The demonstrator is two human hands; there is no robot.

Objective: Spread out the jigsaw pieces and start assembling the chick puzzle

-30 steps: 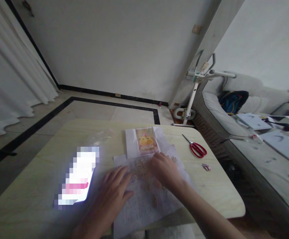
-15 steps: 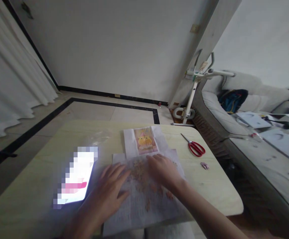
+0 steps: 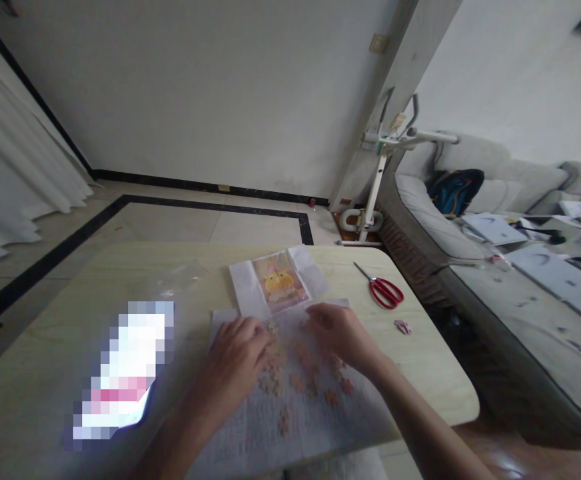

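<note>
Several small orange-pink puzzle pieces (image 3: 300, 381) lie scattered on a white printed paper sheet (image 3: 290, 427) on the light wooden table (image 3: 420, 373). My left hand (image 3: 238, 357) rests palm down on the sheet's left part, fingers spread over some pieces. To its right, my right hand (image 3: 340, 333) lies flat on the sheet, fingers spread and touching pieces. Just beyond both hands sits a picture card (image 3: 278, 283) with a yellow cartoon figure, on white paper. Neither hand visibly grips anything.
Red-handled scissors (image 3: 383, 290) lie at the table's right, with a small loose piece (image 3: 402, 326) near them. A lit phone (image 3: 120, 373) lies at the left, a clear plastic bag (image 3: 180, 277) behind it. A sofa (image 3: 440, 220) and a low table stand to the right.
Both hands have spread the pieces apart on the sheet, the left hand sliding forward. The pile is now scattered. The view has shifted, so everything sits further left.
</note>
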